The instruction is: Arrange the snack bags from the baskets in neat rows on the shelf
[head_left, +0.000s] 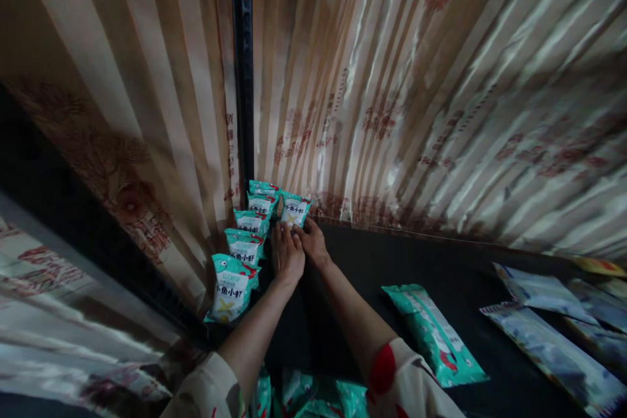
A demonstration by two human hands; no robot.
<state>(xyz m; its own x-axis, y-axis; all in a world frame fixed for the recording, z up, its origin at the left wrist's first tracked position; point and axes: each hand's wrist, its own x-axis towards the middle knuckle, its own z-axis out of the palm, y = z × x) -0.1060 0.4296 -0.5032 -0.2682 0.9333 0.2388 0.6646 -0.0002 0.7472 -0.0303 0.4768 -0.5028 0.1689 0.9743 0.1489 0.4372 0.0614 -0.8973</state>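
Observation:
A teal and white snack bag (295, 210) stands upright at the far end of the black shelf, against the curtain. My left hand (289, 255) is closed at its lower left corner, with the fingers pointing forward. At the lower right corner, the fingers of my right hand (315, 245) grip the same bag. Both hands hide the bag's bottom edge. Just left of my left hand runs a row of several matching upright bags; the front snack bag (230, 290) is nearest to me.
Another teal bag (435, 333) lies flat on the black shelf (362, 261) to the right. Beyond it lie several pale packets (553, 346). More teal bags (318, 398) sit below my forearms. A dark upright post (242, 78) and striped curtains (392, 78) bound the corner.

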